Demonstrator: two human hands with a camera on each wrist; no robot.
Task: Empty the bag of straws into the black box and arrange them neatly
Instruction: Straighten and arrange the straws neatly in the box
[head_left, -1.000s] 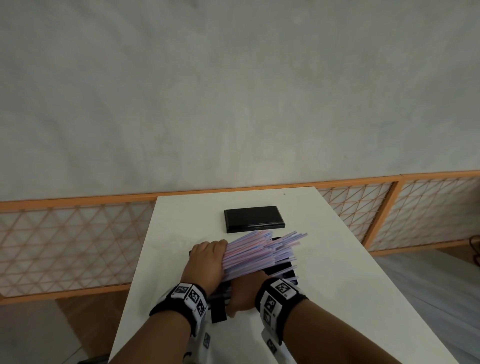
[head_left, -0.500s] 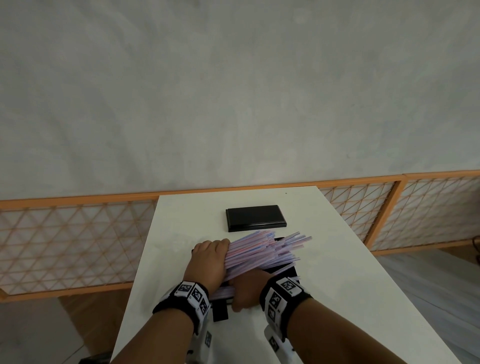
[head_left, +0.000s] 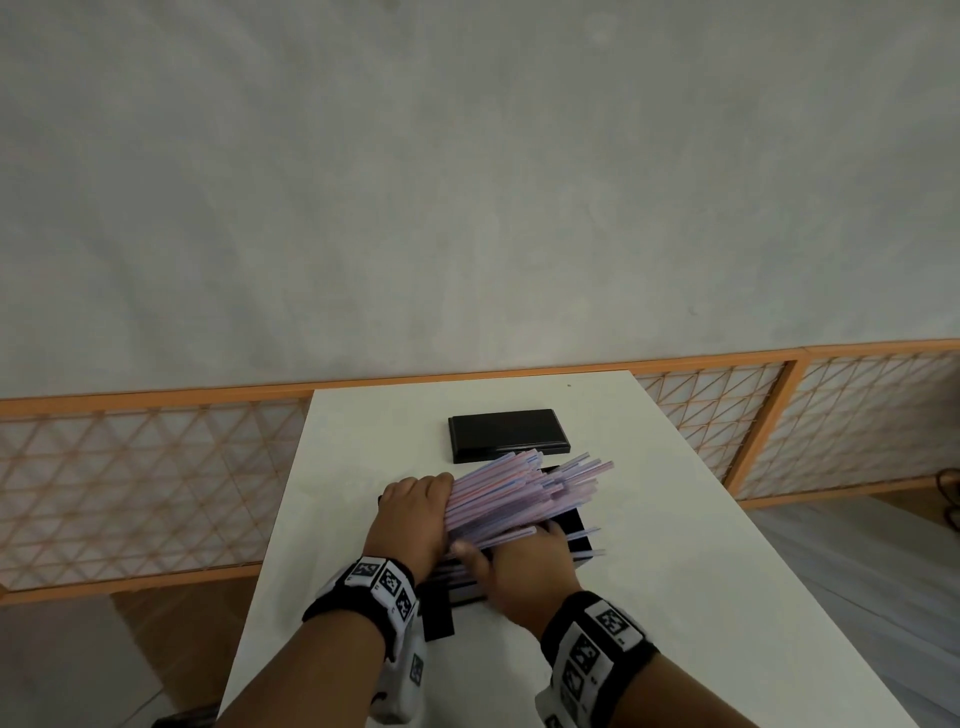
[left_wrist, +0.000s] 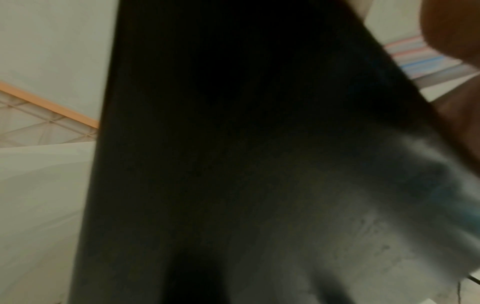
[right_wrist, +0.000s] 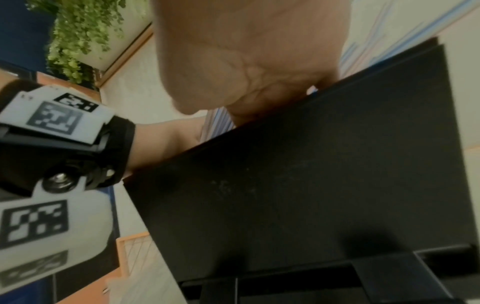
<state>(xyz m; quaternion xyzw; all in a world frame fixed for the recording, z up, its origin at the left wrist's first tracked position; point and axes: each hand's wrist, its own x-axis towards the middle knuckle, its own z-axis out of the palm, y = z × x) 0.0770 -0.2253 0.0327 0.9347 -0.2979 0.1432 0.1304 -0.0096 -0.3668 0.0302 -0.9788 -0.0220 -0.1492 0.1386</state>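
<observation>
A thick bundle of pink, blue and white straws (head_left: 519, 493) lies slanted across the open black box (head_left: 577, 529), its right ends fanning out past the rim. My left hand (head_left: 413, 512) curls over the bundle's left end. My right hand (head_left: 519, 564) is at the near side, thumb on the lower straws, fingers tucked under the bundle. The right wrist view shows my palm (right_wrist: 246, 51) over the box wall (right_wrist: 311, 174) with straws (right_wrist: 218, 121) behind it. In the left wrist view the box wall (left_wrist: 233, 144) fills the frame and straws (left_wrist: 415, 55) peek at top right. No bag is in view.
The box's flat black lid (head_left: 506, 434) lies just beyond the box on the white table (head_left: 701, 571). An orange-framed lattice fence (head_left: 156, 467) runs behind the table under a grey wall. The table's left edge is close to my left wrist.
My right hand has moved from the box's near wall forward and right, onto the lower straws. The bundle and my left hand have barely moved.
</observation>
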